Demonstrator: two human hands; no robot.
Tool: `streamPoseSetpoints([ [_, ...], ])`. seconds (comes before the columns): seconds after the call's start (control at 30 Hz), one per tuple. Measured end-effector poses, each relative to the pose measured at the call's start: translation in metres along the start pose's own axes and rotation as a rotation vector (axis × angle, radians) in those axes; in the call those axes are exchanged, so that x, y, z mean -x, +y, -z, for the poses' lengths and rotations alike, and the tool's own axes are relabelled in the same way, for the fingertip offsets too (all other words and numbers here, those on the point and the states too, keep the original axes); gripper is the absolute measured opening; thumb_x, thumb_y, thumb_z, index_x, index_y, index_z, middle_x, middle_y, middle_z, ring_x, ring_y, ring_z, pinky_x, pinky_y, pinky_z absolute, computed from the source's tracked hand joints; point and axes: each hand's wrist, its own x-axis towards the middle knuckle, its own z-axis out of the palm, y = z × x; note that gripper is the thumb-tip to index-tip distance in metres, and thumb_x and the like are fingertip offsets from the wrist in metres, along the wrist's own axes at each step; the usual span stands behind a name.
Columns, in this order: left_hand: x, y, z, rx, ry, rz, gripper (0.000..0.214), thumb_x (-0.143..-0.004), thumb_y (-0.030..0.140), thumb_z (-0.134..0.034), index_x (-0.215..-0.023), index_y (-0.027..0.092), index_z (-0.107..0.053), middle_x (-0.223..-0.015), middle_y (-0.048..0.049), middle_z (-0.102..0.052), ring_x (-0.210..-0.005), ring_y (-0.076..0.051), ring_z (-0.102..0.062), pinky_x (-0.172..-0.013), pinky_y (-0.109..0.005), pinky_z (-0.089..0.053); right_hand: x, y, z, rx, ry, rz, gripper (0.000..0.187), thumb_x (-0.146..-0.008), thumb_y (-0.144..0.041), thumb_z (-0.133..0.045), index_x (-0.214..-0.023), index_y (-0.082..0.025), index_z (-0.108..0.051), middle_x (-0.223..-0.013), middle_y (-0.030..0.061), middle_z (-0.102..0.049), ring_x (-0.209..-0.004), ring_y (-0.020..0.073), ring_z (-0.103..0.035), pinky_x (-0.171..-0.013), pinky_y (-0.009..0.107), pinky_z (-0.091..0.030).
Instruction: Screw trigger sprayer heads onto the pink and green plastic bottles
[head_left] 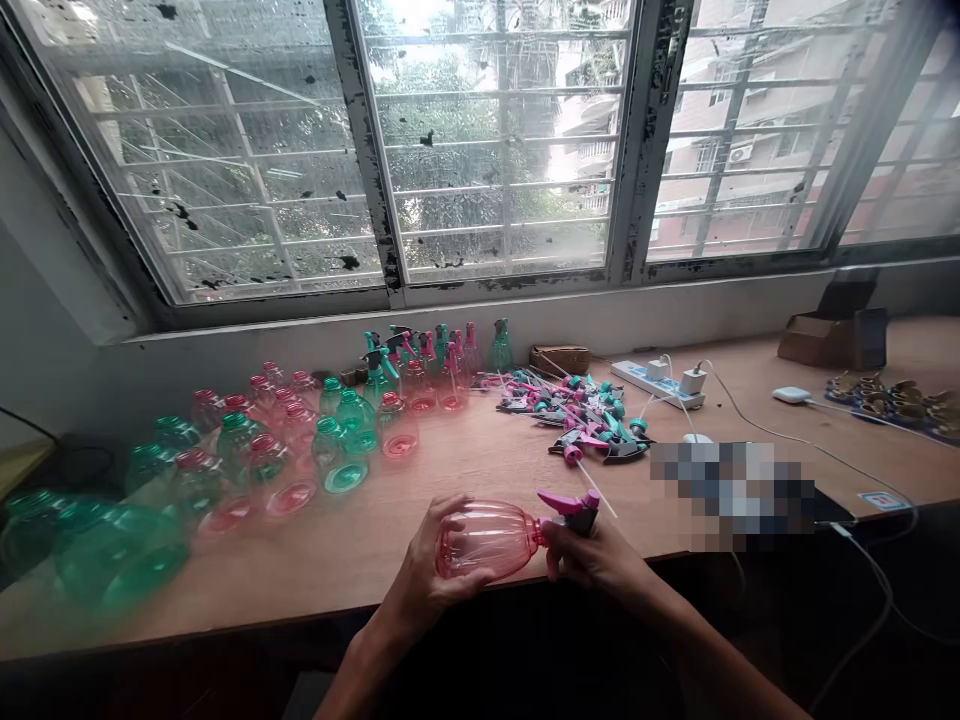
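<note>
A clear pink spray bottle [487, 541] lies sideways in the air at the table's front edge, its base to the left. Around its lower body wraps my left hand [439, 560], thumb below and fingers above. My right hand [585, 550] is closed at the neck end, on the pink and black trigger sprayer head [574, 511]. The sprayer head sits at the bottle's mouth; whether it is fully tightened I cannot tell. Just beyond, a pile of loose trigger sprayer heads [574, 405] in pink, green and black lies with thin white tubes sticking out.
Several open pink and green bottles [289, 475] stand at the left. Behind them are bottles with sprayers fitted [452, 375]. A white power strip [656, 383] with cables, a brown box [817, 335] and gold-coloured items [900, 400] are at the right, below the window.
</note>
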Motion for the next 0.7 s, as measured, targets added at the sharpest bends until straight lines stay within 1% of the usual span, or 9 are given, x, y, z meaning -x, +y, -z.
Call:
streamPoseSetpoints([
  [0.07, 0.000, -0.001, 0.000, -0.061, 0.010, -0.033, 0.070, -0.071, 0.031, -0.086, -0.131, 0.027, -0.050, -0.134, -0.0112, -0.054, -0.121, -0.034, -0.056, -0.102, -0.049, -0.049, 0.001, 0.000, 0.002, 0.003, 0.003, -0.034, 0.058, -0.083, -0.067, -0.061, -0.057, -0.016, -0.068, -0.040, -0.0041, -0.051, -0.034, 0.0071, -0.034, -0.036, 0.023, -0.020],
  [0.17, 0.000, -0.002, -0.001, -0.128, 0.018, -0.071, 0.072, -0.071, 0.031, -0.086, -0.133, 0.027, -0.049, -0.135, -0.0117, -0.054, -0.129, -0.036, -0.050, -0.109, -0.053, -0.042, 0.001, 0.001, 0.005, 0.009, 0.029, -0.047, 0.056, -0.083, -0.065, -0.064, -0.055, -0.017, -0.067, -0.037, -0.0059, -0.046, -0.033, 0.0073, -0.034, -0.035, 0.022, -0.017],
  [0.27, -0.001, -0.002, 0.000, -0.172, 0.016, -0.092, 0.071, -0.074, 0.032, -0.084, -0.134, 0.027, -0.047, -0.136, -0.0120, -0.054, -0.132, -0.035, -0.048, -0.112, -0.052, -0.039, 0.000, 0.002, 0.005, -0.009, 0.059, -0.023, 0.054, -0.082, -0.064, -0.067, -0.055, -0.017, -0.062, -0.043, -0.0058, -0.047, -0.036, 0.0070, -0.036, -0.036, 0.022, -0.021],
  [0.33, -0.002, -0.001, 0.000, -0.191, 0.020, -0.091, 0.066, -0.079, 0.033, -0.080, -0.136, 0.028, -0.045, -0.138, -0.0121, -0.053, -0.133, -0.034, -0.048, -0.113, -0.052, -0.038, -0.001, 0.000, 0.005, -0.042, 0.064, 0.012, 0.049, -0.083, -0.062, -0.068, -0.064, -0.017, -0.064, -0.052, -0.0045, -0.052, -0.040, 0.0069, -0.038, -0.038, 0.021, -0.025],
  [0.43, -0.003, 0.000, 0.000, -0.210, 0.038, -0.075, 0.060, -0.088, 0.035, -0.070, -0.141, 0.030, -0.042, -0.146, -0.0112, -0.047, -0.137, -0.033, -0.045, -0.114, -0.051, -0.037, -0.001, -0.007, 0.004, -0.112, 0.072, 0.098, 0.037, -0.087, -0.054, -0.068, -0.085, -0.017, -0.065, -0.068, -0.0023, -0.059, -0.045, 0.0071, -0.041, -0.039, 0.020, -0.030],
  [0.5, -0.004, 0.001, -0.001, -0.238, 0.057, -0.060, 0.060, -0.091, 0.037, -0.066, -0.145, 0.033, -0.040, -0.151, -0.0087, -0.043, -0.141, -0.032, -0.041, -0.116, -0.049, -0.035, -0.001, -0.013, 0.003, -0.118, 0.096, 0.159, 0.031, -0.089, -0.048, -0.068, -0.089, -0.018, -0.063, -0.072, -0.0014, -0.061, -0.048, 0.0084, -0.046, -0.039, 0.020, -0.032],
  [0.6, -0.003, 0.003, -0.001, -0.285, 0.117, -0.019, 0.060, -0.094, 0.038, -0.062, -0.148, 0.036, -0.036, -0.155, -0.0058, -0.038, -0.145, -0.031, -0.035, -0.118, -0.048, -0.032, -0.005, -0.025, -0.002, -0.046, 0.123, 0.229, 0.025, -0.088, -0.043, -0.071, -0.089, -0.020, -0.062, -0.072, -0.0009, -0.063, -0.051, 0.0102, -0.051, -0.040, 0.020, -0.035],
  [0.7, -0.003, 0.002, -0.002, -0.292, 0.194, 0.037, 0.057, -0.098, 0.037, -0.056, -0.150, 0.037, -0.033, -0.156, -0.0060, -0.035, -0.145, -0.031, -0.033, -0.119, -0.051, -0.029, -0.017, -0.044, -0.009, 0.063, 0.103, 0.300, 0.025, -0.086, -0.041, -0.074, -0.100, -0.021, -0.066, -0.075, 0.0001, -0.067, -0.054, 0.0124, -0.055, -0.045, 0.023, -0.042],
])
